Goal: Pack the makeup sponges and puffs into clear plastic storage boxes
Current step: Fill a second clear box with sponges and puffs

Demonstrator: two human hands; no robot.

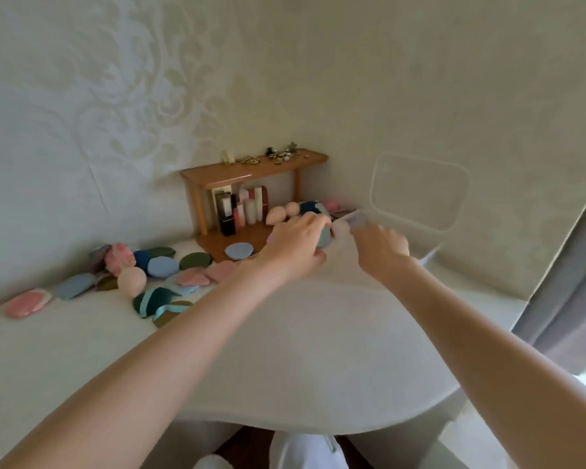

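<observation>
My left hand (293, 247) grips a grey-green puff (324, 237) at the near edge of a clear plastic box (354, 219) at the back right of the white table. My right hand (383, 248) is closed on the box's near rim, blurred by motion. The box's clear lid (420, 191) stands up against the wall behind it. Peach sponges (286, 211), a dark blue puff (308, 206) and a pink puff (330, 203) lie behind the box. Several puffs in pink, blue and green (163, 267) and a peach sponge (132, 280) lie scattered at the left.
A small wooden shelf (251, 170) stands in the corner with cosmetic bottles (247, 208) under it and jewellery on top. A blue puff (239, 251) lies on its base board. A grey curtain (569, 292) hangs at the right. The table's front edge curves near my knees.
</observation>
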